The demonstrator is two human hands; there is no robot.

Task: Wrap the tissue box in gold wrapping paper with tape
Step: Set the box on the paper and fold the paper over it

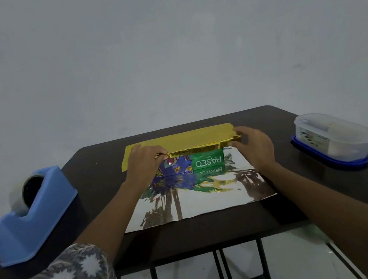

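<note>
Tissue box [196, 164]: one, on the paper mid-table [214, 227]; probably light with thin walls, so press gently. Paper [194, 204]: one sheet, likely slick and easily creased; near half flat, far half drawn over the box top; grip it at the edge. Dispenser [28, 215]: one, to your left. Left hand [144, 164], right hand [254, 147]: each pinches the gold edge at a top corner. Container [334, 139]: one, to your right.
</note>
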